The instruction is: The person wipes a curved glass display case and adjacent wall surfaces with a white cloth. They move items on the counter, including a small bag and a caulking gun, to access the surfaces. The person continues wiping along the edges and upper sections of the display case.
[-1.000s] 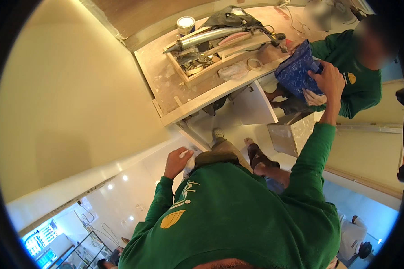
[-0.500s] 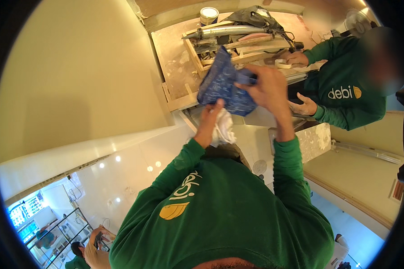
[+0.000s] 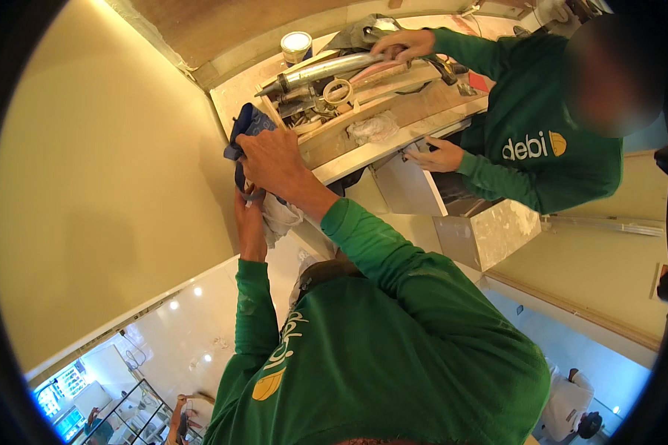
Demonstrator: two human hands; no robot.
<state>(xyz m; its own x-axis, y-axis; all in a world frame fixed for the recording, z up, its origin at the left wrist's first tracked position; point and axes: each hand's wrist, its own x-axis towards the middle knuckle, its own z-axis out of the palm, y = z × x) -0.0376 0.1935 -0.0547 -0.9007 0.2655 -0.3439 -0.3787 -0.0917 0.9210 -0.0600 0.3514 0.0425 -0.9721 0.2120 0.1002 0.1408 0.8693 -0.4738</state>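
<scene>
A blue patterned fabric bag (image 3: 251, 121) is held up beside the yellowish wall, its straps hanging down. My right hand (image 3: 276, 162) is closed on the bag from above, fingers bent over its edge. Below it my left hand (image 3: 251, 226) grips the bag's lower part, its fingers partly hidden. A crumpled white cloth (image 3: 280, 217) hangs against my left hand; whether the fingers hold it too is hard to see. Just beyond the bag stands a wooden tray (image 3: 321, 132) with a silver caulking gun (image 3: 321, 72), a tape roll (image 3: 338, 92) and assorted tools.
To the right a co-worker in a green sweatshirt (image 3: 564, 178) has one hand on the caulking gun and the other by an open drawer (image 3: 408, 185). A paint can (image 3: 296, 47) stands behind the tray. A clear plastic wrap (image 3: 373, 128) lies near the front edge.
Both my hands and the bag have moved left, toward the wall. The co-worker has let go of the tape roll, now in the tray, and reached onto the caulking gun.
</scene>
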